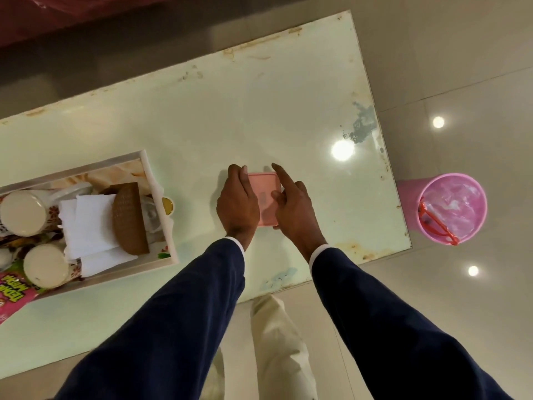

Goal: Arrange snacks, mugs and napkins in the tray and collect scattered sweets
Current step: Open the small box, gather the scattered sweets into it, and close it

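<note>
Pink box flat on counter, well right of tray. Left hand curled over box's left edge; right hand grips right edge, index finger straight. Likely light, rigid, smooth plastic; best held by opposite long edges.

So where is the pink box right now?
In the head view, the pink box lies on the table, near its middle, held between the left hand and right hand, to the right of the tray.
</note>
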{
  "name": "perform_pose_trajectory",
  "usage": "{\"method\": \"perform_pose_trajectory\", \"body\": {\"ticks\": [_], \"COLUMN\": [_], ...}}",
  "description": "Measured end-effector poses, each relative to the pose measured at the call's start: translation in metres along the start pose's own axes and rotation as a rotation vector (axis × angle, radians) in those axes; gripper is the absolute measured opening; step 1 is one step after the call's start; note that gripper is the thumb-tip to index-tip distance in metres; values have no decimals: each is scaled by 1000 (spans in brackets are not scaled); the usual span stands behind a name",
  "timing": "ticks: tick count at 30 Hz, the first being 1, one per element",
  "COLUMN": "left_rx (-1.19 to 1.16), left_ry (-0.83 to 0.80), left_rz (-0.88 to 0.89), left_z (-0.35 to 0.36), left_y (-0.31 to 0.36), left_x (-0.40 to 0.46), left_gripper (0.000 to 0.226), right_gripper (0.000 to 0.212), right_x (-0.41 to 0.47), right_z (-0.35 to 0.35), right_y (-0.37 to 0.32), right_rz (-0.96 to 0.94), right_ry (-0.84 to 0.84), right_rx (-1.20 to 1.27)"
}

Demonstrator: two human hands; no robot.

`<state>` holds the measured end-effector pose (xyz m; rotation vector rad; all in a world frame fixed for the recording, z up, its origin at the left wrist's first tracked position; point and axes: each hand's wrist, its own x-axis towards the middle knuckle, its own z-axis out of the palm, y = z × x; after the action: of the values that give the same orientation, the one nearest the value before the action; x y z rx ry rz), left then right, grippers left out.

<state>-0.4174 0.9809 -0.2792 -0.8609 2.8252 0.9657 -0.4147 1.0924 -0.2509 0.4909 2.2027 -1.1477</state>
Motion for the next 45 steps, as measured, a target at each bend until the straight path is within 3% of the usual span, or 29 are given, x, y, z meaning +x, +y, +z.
{"method": "perform_pose_trajectory", "body": {"ticks": [6, 12, 17, 22, 27, 30, 34, 39, 41, 45], "left_rx": [-19, -129, -233, 56, 474, 611, 664, 622, 594, 652], "left_ry": [-73, -298, -258, -229, -381, -364, -269, -382, -411, -292], "left_rz": [-3, 23, 143, 240, 312, 397, 469, 423, 456, 653], "left_z": [-7, -42, -107, -147, -154, -150, -142, -155, -169, -220], "left_y": [4, -5, -43, -90, -123, -134, -139, -131, -122, -106], "left_x": [1, 2, -9, -6, 1, 1, -2, -3, 0, -3], "left_gripper": [36, 22, 53, 69, 94, 104, 94, 93, 89, 76], "right_gripper": [51, 45, 40, 40, 42, 44, 42, 37, 47, 70], "right_x": [-7, -7, -19, -20, -18, -16, -14, -23, -31, -71], "right_z": [2, -13, 17, 59, 86, 93, 95, 97, 93, 76], "right_y": [-7, -25, -66, -101, -96, -90, -89, -91, -96, -112], "right_rz": [12, 117, 45, -39, -47, -33, -31, -49, -66, -193], "right_ry": [19, -88, -169, -240, -211, -185, -167, -126, -101, 59], "right_rx": [15, 185, 172, 46, -46, -14, -19, -109, -218, -480]}}
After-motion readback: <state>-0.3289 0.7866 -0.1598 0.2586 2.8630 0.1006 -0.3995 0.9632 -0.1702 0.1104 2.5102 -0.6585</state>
